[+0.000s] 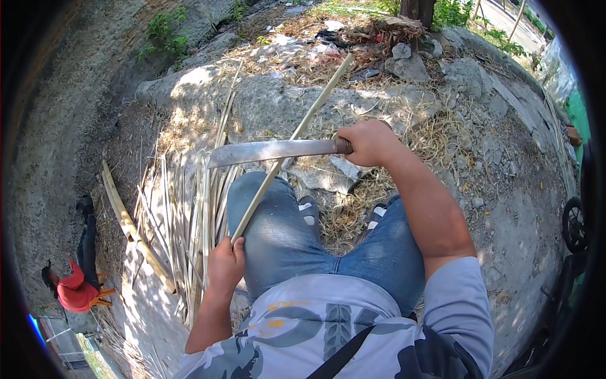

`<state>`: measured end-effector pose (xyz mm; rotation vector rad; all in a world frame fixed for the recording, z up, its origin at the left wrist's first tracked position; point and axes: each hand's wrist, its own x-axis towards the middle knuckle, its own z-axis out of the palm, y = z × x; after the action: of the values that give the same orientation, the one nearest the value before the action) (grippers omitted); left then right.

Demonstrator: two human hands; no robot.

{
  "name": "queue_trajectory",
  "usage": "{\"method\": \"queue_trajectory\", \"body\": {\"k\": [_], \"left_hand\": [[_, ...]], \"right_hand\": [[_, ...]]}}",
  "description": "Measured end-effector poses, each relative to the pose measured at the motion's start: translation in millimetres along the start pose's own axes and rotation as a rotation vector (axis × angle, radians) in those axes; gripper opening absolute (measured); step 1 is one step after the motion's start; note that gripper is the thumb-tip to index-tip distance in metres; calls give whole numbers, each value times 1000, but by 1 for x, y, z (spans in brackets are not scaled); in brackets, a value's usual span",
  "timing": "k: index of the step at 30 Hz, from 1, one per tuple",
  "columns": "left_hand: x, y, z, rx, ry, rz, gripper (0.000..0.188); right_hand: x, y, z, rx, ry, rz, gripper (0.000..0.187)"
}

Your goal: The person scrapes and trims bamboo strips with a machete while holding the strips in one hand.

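Note:
My right hand is closed round the dark handle of a machete, whose long blade points left across my knees. Wrapped round the lower end of a split bamboo strip is my left hand, beside my left thigh. The strip slants up and away to the right. The blade crosses the strip near its middle; whether the two touch I cannot tell. On the ground left of my leg lies a pile of pale split bamboo strips.
A thicker bamboo piece lies left of the pile. Farther left a person in a red top sits on an orange stool. Curled shavings cover the ground round my feet. Ahead are rocks and a tree trunk; a wheel stands at right.

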<state>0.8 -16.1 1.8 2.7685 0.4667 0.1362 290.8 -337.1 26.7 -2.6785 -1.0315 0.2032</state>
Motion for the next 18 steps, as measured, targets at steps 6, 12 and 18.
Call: {"method": "queue_trajectory", "body": {"k": [6, 12, 18], "left_hand": [[0, 4, -3, 14, 24, 6, 40], [1, -1, 1, 33, 1, 12, 39], [1, -2, 3, 3, 31, 33, 39]], "right_hand": [[-5, 86, 25, 428, 97, 397, 27], [-20, 65, 4, 395, 192, 480, 31], [-3, 4, 11, 126, 111, 17, 20]]}}
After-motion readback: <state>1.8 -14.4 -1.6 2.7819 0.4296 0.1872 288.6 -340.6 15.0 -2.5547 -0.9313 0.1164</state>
